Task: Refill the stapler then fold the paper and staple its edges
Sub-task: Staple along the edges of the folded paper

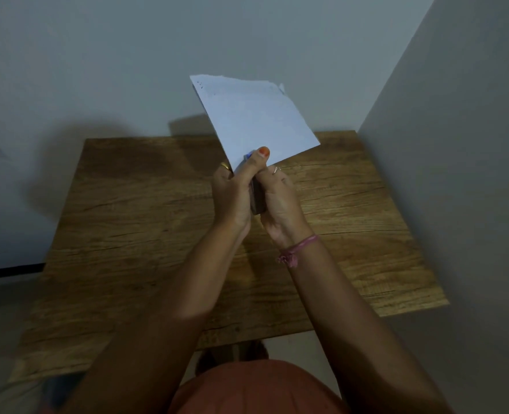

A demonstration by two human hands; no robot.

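Paper [254,118], folded, stands at frame centre above the surface [352,222] — left hand [232,192] and right hand [277,198] both squeeze the stapler [257,201] on its lower edge; press squarely, layers aligned

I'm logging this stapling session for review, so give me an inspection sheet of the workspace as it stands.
Surface: wooden table, grain visible, set against the wall.
Job's things: folded white paper held up above the table; stapler mostly hidden between the hands, at the paper's lower corner.
Clutter: nothing seen.
Grippers: left hand grips the stapler, thumb pressed on the paper's corner; right hand wraps the stapler's other side.
Cables: nothing seen.
Surroundings: plain grey walls meeting in a corner at the right; pink thread bracelet on the right wrist.
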